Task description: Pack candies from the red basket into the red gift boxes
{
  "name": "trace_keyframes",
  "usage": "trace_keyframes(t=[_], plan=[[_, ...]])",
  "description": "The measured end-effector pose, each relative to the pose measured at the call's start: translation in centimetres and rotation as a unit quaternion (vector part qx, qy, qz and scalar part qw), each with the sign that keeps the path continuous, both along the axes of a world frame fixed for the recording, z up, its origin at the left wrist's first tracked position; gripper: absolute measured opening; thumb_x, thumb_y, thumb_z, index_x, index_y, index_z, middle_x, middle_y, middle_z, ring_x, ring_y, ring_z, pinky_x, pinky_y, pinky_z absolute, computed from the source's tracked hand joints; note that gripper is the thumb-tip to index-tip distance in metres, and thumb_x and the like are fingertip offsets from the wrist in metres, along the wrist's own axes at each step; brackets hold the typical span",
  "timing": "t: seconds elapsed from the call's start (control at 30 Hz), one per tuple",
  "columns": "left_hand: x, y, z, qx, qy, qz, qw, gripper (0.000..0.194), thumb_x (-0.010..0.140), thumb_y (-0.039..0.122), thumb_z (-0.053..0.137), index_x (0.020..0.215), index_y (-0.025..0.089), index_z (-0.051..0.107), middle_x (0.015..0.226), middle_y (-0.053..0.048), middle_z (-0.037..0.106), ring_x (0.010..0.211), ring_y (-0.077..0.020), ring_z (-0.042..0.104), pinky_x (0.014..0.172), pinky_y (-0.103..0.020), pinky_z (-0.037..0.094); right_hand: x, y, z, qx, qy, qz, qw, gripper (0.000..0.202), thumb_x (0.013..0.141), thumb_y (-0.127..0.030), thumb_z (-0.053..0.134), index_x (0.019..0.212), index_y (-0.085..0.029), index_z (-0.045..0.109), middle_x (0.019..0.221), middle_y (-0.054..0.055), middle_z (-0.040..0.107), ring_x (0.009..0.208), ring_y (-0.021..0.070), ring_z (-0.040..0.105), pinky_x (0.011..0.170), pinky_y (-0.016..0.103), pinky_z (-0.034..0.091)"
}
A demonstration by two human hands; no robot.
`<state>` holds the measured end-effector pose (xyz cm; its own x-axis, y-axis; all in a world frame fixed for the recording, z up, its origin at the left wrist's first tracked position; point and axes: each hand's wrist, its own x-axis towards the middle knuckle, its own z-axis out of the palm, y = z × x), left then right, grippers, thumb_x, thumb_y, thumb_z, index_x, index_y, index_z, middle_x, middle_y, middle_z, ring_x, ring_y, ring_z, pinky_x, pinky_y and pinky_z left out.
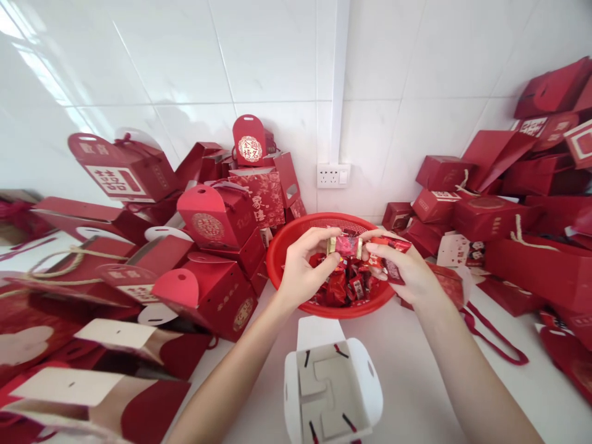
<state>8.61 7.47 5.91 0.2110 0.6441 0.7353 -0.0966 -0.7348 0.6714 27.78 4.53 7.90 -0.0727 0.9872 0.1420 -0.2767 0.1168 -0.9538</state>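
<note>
Above a red plastic basket (282, 265), my left hand (308, 265) pinches a small candy in a red and gold wrapper (346, 246). My right hand (400, 262) is closed around several red candy packets (391, 243), its fingertips close to the gold end of the left hand's candy. Inside the basket lie many red-wrapped candies (337, 290). Nearer to me, below both hands, an open box (328, 394) stands with its white flaps spread, its bare inside showing and short dark cord ends poking through its walls.
Red gift boxes (222, 296) crowd the left side, some stacked, some with open tops. More red boxes (490, 216) are piled on the right, with a red ribbon loop (499, 351) on the white table (411, 370). A wall socket (333, 176) is behind the basket.
</note>
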Motion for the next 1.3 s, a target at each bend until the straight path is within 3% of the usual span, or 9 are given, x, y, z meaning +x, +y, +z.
trace_keyframes(t=[0.17, 0.37, 0.67, 1.13, 1.3], plan=[[-0.3, -1.6, 1.2, 0.008, 0.016, -0.033, 0.999, 0.035, 0.084, 0.012, 0.069, 0.118, 0.020, 0.072, 0.104, -0.007, 0.072, 0.089, -0.0168, 0.069, 0.083, -0.029, 0.059, -0.3, -1.6, 0.6, 0.076, -0.115, -0.007, 0.990, 0.027, 0.076, -0.044, 0.083, 0.083, -0.022, 0.069, 0.063, -0.005, 0.054, 0.049, 0.0085, 0.044, 0.042, 0.020, 0.032], [-0.4, -2.8, 1.7, -0.054, -0.003, -0.090, 0.994, 0.035, 0.086, 0.016, 0.072, 0.121, 0.020, 0.070, 0.104, -0.008, 0.075, 0.092, -0.0192, 0.071, 0.085, -0.033, 0.060, 0.4, -2.6, 0.9, 0.158, -0.185, -0.036, 0.969, 0.021, 0.085, -0.043, 0.077, 0.085, -0.023, 0.070, 0.069, -0.003, 0.056, 0.057, 0.0111, 0.048, 0.051, 0.024, 0.039], [-0.5, -3.4, 2.0, -0.055, -0.020, -0.083, 0.995, 0.033, 0.089, 0.017, 0.070, 0.122, 0.022, 0.071, 0.107, -0.008, 0.074, 0.091, -0.0178, 0.070, 0.087, -0.032, 0.061, 0.4, -3.6, 1.9, 0.256, -0.283, -0.090, 0.920, 0.016, 0.090, -0.037, 0.069, 0.083, -0.023, 0.067, 0.067, -0.004, 0.057, 0.057, 0.0124, 0.051, 0.055, 0.025, 0.042], [-1.3, -3.8, 2.5, -0.046, -0.039, -0.079, 0.995, 0.039, 0.085, 0.008, 0.071, 0.119, 0.024, 0.076, 0.106, -0.005, 0.078, 0.094, -0.0185, 0.074, 0.091, -0.032, 0.062, 0.0, -3.6, 1.6, 0.262, -0.287, -0.077, 0.918, 0.009, 0.090, -0.031, 0.069, 0.087, -0.022, 0.070, 0.077, -0.002, 0.067, 0.068, 0.0141, 0.061, 0.064, 0.024, 0.048], [-1.4, -3.8, 2.6, -0.057, -0.047, -0.086, 0.994, 0.039, 0.084, 0.008, 0.071, 0.119, 0.024, 0.077, 0.102, -0.004, 0.079, 0.092, -0.0173, 0.074, 0.089, -0.029, 0.063, 0.0, -3.6, 1.6, 0.237, -0.267, -0.052, 0.933, 0.012, 0.090, -0.032, 0.069, 0.086, -0.022, 0.069, 0.072, -0.002, 0.062, 0.061, 0.0122, 0.053, 0.058, 0.024, 0.043]])
